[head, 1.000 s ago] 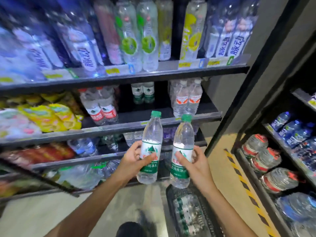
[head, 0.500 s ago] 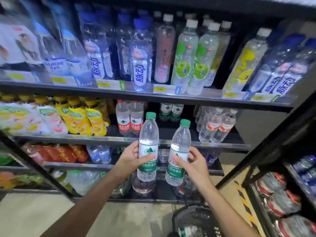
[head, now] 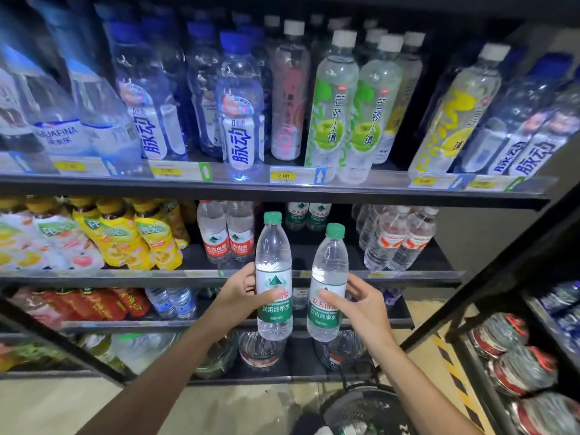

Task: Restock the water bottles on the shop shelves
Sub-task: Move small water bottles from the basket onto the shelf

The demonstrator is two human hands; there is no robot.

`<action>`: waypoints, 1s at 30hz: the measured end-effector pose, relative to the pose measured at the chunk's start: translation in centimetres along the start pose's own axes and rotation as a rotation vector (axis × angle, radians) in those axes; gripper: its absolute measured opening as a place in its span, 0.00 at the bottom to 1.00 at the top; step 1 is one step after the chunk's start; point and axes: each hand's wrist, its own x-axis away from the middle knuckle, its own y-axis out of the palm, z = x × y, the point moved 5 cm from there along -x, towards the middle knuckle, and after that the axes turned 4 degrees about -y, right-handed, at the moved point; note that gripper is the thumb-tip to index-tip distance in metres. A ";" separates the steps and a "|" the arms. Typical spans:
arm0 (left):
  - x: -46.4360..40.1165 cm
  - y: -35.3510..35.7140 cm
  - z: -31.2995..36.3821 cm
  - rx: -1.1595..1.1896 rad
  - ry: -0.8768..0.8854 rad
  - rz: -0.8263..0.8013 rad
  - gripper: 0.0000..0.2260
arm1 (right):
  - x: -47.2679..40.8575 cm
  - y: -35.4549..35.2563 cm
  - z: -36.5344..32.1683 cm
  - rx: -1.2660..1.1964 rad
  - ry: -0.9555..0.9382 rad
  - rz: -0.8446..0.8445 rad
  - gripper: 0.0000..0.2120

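Observation:
My left hand [head: 240,295] grips a clear water bottle with a green cap and green label [head: 272,262], held upright. My right hand [head: 357,304] grips a second green-capped water bottle [head: 329,271], tilted slightly left. Both bottles are in front of the middle shelf [head: 329,274], just below its front rail. Behind them on that shelf is a dark gap, with two green-label bottles [head: 307,215] standing far back in it. Red-label water bottles [head: 227,237] stand left of the gap.
White-capped clear bottles [head: 398,238] stand right of the gap, yellow drink bottles [head: 138,237] further left. The top shelf [head: 282,191] is packed with drinks. A dark basket [head: 361,409] with bottles sits on the floor below. Another rack with large jugs [head: 514,362] stands at right.
The view has tilted up and closer to the shelves. Both hands have kept their bottles and lifted them slightly toward the middle shelf; the basket has dropped to the bottom edge.

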 end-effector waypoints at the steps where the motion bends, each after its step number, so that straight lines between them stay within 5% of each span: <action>1: -0.4 0.1 0.1 -0.005 0.004 0.000 0.25 | -0.2 -0.1 0.1 -0.004 -0.007 -0.001 0.20; 17: -3.7 0.0 -1.1 0.009 0.087 0.085 0.29 | -1.7 -0.4 3.2 0.088 -0.074 -0.016 0.24; 30: -5.0 -2.2 0.5 -0.060 0.191 0.128 0.33 | -9.3 0.0 -0.6 0.127 -0.376 0.071 0.32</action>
